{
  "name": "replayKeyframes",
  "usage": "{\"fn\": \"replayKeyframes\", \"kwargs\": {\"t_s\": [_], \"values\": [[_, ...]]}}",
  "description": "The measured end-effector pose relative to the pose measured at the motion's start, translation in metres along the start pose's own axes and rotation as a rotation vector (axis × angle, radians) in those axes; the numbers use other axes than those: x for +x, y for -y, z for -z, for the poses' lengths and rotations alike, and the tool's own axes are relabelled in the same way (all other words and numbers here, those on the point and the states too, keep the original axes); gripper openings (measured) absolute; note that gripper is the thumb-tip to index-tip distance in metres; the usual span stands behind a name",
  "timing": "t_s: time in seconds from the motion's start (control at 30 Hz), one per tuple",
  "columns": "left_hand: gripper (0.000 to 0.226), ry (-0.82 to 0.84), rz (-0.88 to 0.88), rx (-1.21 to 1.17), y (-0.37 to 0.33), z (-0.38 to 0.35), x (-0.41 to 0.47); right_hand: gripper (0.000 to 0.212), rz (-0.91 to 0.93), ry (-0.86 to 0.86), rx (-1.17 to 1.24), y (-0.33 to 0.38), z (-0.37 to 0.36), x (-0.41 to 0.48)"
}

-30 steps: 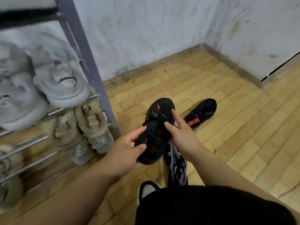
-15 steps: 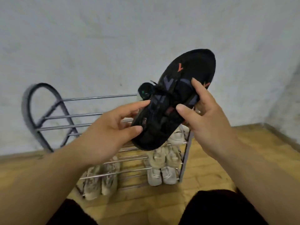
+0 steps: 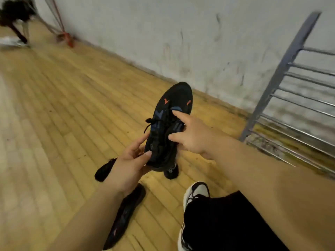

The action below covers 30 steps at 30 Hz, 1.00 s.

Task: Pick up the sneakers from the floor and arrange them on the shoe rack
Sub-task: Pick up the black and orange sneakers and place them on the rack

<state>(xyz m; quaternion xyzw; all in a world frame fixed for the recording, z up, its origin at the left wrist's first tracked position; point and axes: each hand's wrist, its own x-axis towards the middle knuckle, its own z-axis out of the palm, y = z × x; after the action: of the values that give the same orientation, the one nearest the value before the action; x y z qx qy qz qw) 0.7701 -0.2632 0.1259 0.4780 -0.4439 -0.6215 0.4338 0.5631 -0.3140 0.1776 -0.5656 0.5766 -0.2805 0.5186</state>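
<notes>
I hold a black sneaker [image 3: 168, 124] with orange and blue marks in the air over the wooden floor, toe pointing away from me. My left hand [image 3: 130, 163] grips its heel end from the left. My right hand [image 3: 188, 136] pinches its upper from the right, thumb and forefinger on the laces area. A second black sneaker [image 3: 125, 216] lies on the floor below my left arm. Two more dark shoes [image 3: 104, 169] [image 3: 171, 171] show partly behind my hands. The grey metal shoe rack [image 3: 282, 98] stands at the right against the wall.
My own black and white shoe [image 3: 195, 192] and black shorts [image 3: 226, 223] fill the lower right. A white scuffed wall [image 3: 163, 33] runs along the back. Far left stand a red-footed stand [image 3: 65, 37] and a dark blurred object [image 3: 16, 13]. Wooden floor [image 3: 63, 105] spreads to the left.
The view has swung left and down, so the rack now sits at the right edge. The sneaker has come down from in front of the rack to over the floor, both hands still on it.
</notes>
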Motion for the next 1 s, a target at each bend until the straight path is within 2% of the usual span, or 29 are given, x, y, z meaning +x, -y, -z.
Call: {"fn": "replayKeyframes", "kwargs": {"t_s": [0.1,0.2,0.27,0.43,0.53,0.6,0.77,0.87,0.93,1.0], "values": [[0.049,-0.076,0.102,0.071,0.037,0.034,-0.008,0.086,-0.212,0.063,0.154,-0.056,-0.052,0.016],[0.045,-0.076,0.246,0.095,0.074,0.036,-0.012,0.093,-0.360,0.113,0.121,-0.100,-0.065,0.024],[0.045,-0.047,0.310,0.086,0.092,0.029,-0.009,0.093,-0.401,0.088,0.112,-0.113,-0.060,0.034],[0.037,-0.078,0.371,0.118,0.127,0.032,0.016,0.092,-0.398,-0.022,-0.110,-0.114,-0.058,0.057],[0.037,-0.233,0.456,0.128,0.148,0.057,0.029,0.083,-0.391,-0.033,-0.303,-0.114,-0.054,0.070],[0.037,-0.326,0.519,0.159,0.164,0.078,0.036,0.085,-0.393,-0.039,-0.373,-0.117,-0.050,0.079],[0.047,-0.422,0.516,0.407,0.194,0.117,0.050,0.088,-0.405,-0.028,-0.507,-0.128,-0.044,0.089],[0.053,-0.472,0.581,0.597,0.208,0.128,0.057,0.089,-0.379,0.075,-0.550,-0.131,-0.042,0.088],[0.066,-0.429,0.699,0.769,0.227,0.144,0.056,0.091,-0.378,0.167,-0.532,-0.128,-0.046,0.086],[0.077,-0.284,0.776,0.872,0.247,0.158,0.048,0.093,-0.372,0.244,-0.516,-0.126,-0.051,0.086]]}}
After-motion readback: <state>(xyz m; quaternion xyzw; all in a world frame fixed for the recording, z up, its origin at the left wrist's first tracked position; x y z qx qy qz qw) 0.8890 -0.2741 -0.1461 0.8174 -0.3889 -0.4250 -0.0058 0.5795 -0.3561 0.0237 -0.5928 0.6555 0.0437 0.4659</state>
